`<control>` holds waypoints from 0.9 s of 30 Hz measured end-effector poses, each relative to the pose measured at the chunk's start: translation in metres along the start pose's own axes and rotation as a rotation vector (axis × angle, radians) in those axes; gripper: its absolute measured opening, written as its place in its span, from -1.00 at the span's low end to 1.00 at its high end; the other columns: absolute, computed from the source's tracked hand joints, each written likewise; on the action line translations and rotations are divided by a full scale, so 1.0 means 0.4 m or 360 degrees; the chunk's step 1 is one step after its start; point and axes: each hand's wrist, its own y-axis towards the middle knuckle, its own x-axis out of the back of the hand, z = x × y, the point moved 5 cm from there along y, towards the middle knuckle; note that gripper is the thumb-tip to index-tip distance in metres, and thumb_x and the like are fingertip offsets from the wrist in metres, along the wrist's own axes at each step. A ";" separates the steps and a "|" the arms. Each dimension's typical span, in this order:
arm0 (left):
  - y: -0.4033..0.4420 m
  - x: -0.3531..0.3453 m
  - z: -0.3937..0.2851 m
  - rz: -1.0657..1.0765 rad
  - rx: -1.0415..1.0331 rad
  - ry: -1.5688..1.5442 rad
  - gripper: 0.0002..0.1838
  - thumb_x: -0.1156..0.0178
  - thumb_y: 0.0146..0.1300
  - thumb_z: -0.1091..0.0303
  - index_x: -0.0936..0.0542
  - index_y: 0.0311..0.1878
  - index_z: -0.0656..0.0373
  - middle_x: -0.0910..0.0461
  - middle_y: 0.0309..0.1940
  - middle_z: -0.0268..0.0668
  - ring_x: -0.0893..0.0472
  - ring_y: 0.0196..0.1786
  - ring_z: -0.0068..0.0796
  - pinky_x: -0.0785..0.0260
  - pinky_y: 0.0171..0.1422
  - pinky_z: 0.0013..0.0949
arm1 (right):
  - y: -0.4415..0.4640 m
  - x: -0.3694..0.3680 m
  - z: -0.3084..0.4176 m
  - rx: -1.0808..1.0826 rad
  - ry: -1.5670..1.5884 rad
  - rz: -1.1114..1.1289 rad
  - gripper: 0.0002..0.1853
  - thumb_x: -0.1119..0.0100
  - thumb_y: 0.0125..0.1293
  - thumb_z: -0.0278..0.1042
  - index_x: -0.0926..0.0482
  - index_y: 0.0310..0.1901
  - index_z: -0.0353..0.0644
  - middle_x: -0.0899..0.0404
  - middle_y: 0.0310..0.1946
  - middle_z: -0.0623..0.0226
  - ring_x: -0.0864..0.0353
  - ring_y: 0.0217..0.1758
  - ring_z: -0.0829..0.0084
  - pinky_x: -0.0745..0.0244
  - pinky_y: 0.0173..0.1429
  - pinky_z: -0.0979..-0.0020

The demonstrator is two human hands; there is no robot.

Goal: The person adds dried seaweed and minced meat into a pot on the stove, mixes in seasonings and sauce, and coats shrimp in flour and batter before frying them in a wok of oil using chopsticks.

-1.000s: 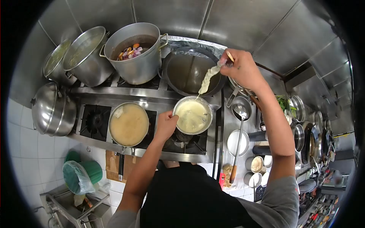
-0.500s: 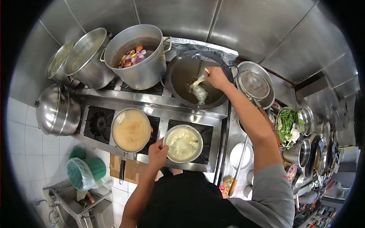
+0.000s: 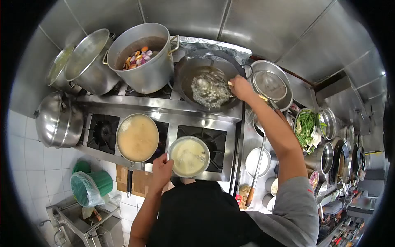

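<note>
My left hand (image 3: 163,168) pinches the rim of a metal bowl (image 3: 189,157) of pale batter, held over the front of the stove. Over the right edge of a dark wok (image 3: 183,61), my right hand (image 3: 242,88) is closed on a small pale piece at its fingertips. White foam and bubbles (image 3: 210,89) spread across the oil in the wok, and whatever lies under them is hard to make out. Left of the bowl, a pan (image 3: 138,138) of tan liquid sits on the stove.
A tall pot (image 3: 144,78) with colourful pieces stands behind the pan, beside other large pots (image 3: 96,78). Right of the wok are a strainer (image 3: 269,85), a long ladle (image 3: 257,177) and green vegetables (image 3: 305,125). A green bin (image 3: 101,182) stands at lower left.
The right hand has lowered the battered piece from above the bowl into the wok, and foam has spread there. The left hand and bowl have moved down and left, away from the wok.
</note>
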 end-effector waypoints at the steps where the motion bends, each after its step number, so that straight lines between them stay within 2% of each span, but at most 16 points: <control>1: 0.012 0.001 0.013 -0.0011 -0.0066 0.0000 -0.75 -0.03 0.13 0.49 -0.61 -0.18 0.38 -0.53 -0.50 -0.46 -0.38 -0.45 -0.76 -0.23 -0.36 -0.58 | -0.017 0.025 0.001 -0.0013 -0.0005 0.0015 -0.81 -0.22 0.10 -0.32 -0.62 -0.28 -0.22 -0.53 -0.19 -0.03 -0.59 -0.13 0.01 -0.52 -0.02 0.10; 3: 0.020 0.001 0.007 -0.0025 -0.0113 -0.0001 -0.75 -0.03 0.13 0.49 -0.61 -0.18 0.38 -0.53 -0.49 -0.46 -0.39 -0.45 -0.75 -0.25 -0.36 -0.58 | -0.049 0.124 0.038 -0.0027 -0.0016 -0.0033 -0.83 -0.21 0.12 -0.33 -0.61 -0.29 -0.23 -0.55 -0.18 0.01 -0.60 -0.15 0.02 -0.53 -0.05 0.13; 4: 0.027 0.001 -0.014 -0.0036 -0.0174 -0.0034 -0.77 -0.04 0.09 0.48 -0.59 -0.23 0.38 -0.46 -0.57 -0.46 -0.33 -0.49 -0.73 -0.20 -0.40 -0.53 | -0.062 0.178 0.067 -0.0018 -0.0011 -0.0020 -0.83 -0.21 0.12 -0.33 -0.61 -0.29 -0.23 -0.55 -0.18 0.01 -0.60 -0.15 0.02 -0.53 -0.05 0.13; 5: 0.025 0.004 -0.031 -0.0053 -0.0227 -0.0066 -0.78 -0.06 0.06 0.47 -0.57 -0.27 0.39 -0.38 -0.66 -0.47 -0.27 -0.54 -0.71 -0.15 -0.45 -0.48 | -0.081 0.232 0.099 -0.0043 0.0218 0.0032 -0.83 -0.21 0.13 -0.34 -0.59 -0.29 -0.24 -0.56 -0.21 0.03 -0.58 -0.16 0.03 -0.50 -0.06 0.17; 6: 0.020 0.007 -0.043 -0.0060 -0.0201 -0.0072 -0.78 -0.06 0.06 0.47 -0.57 -0.27 0.39 -0.38 -0.66 -0.47 -0.27 -0.54 -0.71 -0.15 -0.45 -0.48 | -0.104 0.273 0.129 -0.0076 0.0443 0.0091 -0.83 -0.22 0.15 -0.35 -0.58 -0.29 -0.26 -0.57 -0.24 0.05 -0.57 -0.18 0.04 -0.48 -0.06 0.21; 7: 0.024 0.005 -0.064 -0.0019 -0.0202 -0.0093 -0.80 -0.06 0.06 0.47 -0.57 -0.29 0.39 -0.39 -0.66 -0.46 -0.28 -0.55 -0.71 -0.15 -0.45 -0.47 | -0.134 0.314 0.163 -0.0071 0.0438 0.0105 -0.83 -0.22 0.15 -0.35 -0.58 -0.29 -0.26 -0.57 -0.24 0.05 -0.57 -0.18 0.04 -0.48 -0.06 0.21; 9: 0.033 0.005 -0.074 0.0023 -0.0215 -0.0125 -0.82 -0.06 0.07 0.48 -0.56 -0.32 0.38 -0.40 -0.66 -0.46 -0.28 -0.55 -0.72 -0.15 -0.46 -0.46 | -0.213 0.375 0.273 0.0333 0.0999 0.0156 -0.85 -0.22 0.18 -0.38 -0.61 -0.23 -0.22 -0.59 -0.26 0.12 -0.57 -0.21 0.08 -0.48 -0.06 0.29; 11: 0.048 0.002 -0.065 0.0087 -0.0147 -0.0199 -0.84 -0.07 0.09 0.48 -0.57 -0.34 0.37 -0.42 -0.65 -0.45 -0.30 -0.56 -0.73 -0.15 -0.47 -0.46 | -0.275 0.368 0.383 0.0720 0.0916 0.0374 -0.80 -0.24 0.14 -0.42 -0.62 -0.18 -0.20 -0.61 -0.26 0.14 -0.60 -0.20 0.09 -0.49 -0.05 0.27; 13: 0.040 -0.001 -0.107 0.0074 -0.0178 -0.0169 -0.85 -0.07 0.09 0.48 -0.58 -0.36 0.37 -0.43 -0.65 -0.45 -0.30 -0.56 -0.74 -0.15 -0.47 -0.47 | -0.338 0.306 0.466 0.0788 0.0642 0.0438 -0.84 -0.19 0.10 -0.44 -0.62 -0.25 -0.20 -0.62 -0.28 0.12 -0.63 -0.16 0.07 -0.53 -0.08 0.17; 15: 0.039 -0.003 -0.125 0.0049 -0.0200 -0.0134 -0.86 -0.08 0.10 0.49 -0.58 -0.38 0.37 -0.44 -0.65 -0.45 -0.31 -0.56 -0.74 -0.15 -0.48 -0.48 | -0.379 0.228 0.530 0.0706 0.0226 0.0514 -0.83 -0.15 0.08 -0.49 -0.62 -0.26 -0.21 -0.64 -0.33 0.10 -0.65 -0.20 0.08 -0.57 -0.14 0.16; 18: 0.043 -0.008 -0.126 0.0028 -0.0205 -0.0079 -0.85 -0.09 0.10 0.48 -0.59 -0.38 0.38 -0.45 -0.67 -0.42 -0.32 -0.57 -0.74 -0.15 -0.48 -0.49 | -0.398 0.138 0.586 0.0607 -0.0049 0.0580 -0.83 -0.12 0.08 -0.49 -0.60 -0.26 -0.24 -0.64 -0.39 0.08 -0.68 -0.28 0.12 -0.60 -0.23 0.19; 21: 0.039 -0.016 -0.135 0.0020 -0.0210 -0.0243 -0.84 -0.09 0.09 0.47 -0.60 -0.38 0.39 -0.45 -0.69 -0.40 -0.33 -0.58 -0.73 -0.18 -0.48 -0.46 | -0.396 0.088 0.600 0.0554 -0.0112 0.0518 -0.81 -0.12 0.10 -0.46 -0.57 -0.23 -0.28 -0.64 -0.40 0.08 -0.69 -0.33 0.14 -0.60 -0.31 0.23; 25: 0.033 -0.009 -0.155 -0.0014 -0.0251 -0.0099 -0.82 -0.10 0.08 0.46 -0.60 -0.38 0.40 -0.44 -0.71 -0.37 -0.34 -0.59 -0.70 -0.20 -0.47 -0.42 | -0.393 0.083 0.607 0.0487 -0.0168 0.0534 -0.80 -0.12 0.09 -0.47 -0.57 -0.22 -0.29 -0.64 -0.40 0.07 -0.69 -0.33 0.15 -0.60 -0.30 0.25; 27: 0.035 -0.007 -0.156 -0.0039 -0.0276 -0.0067 -0.82 -0.10 0.08 0.46 -0.60 -0.40 0.41 -0.44 -0.71 -0.37 -0.34 -0.59 -0.70 -0.20 -0.47 -0.41 | -0.388 0.086 0.601 0.0487 -0.0094 0.0354 -0.80 -0.12 0.08 -0.47 -0.57 -0.21 -0.27 -0.64 -0.41 0.06 -0.69 -0.33 0.15 -0.60 -0.29 0.23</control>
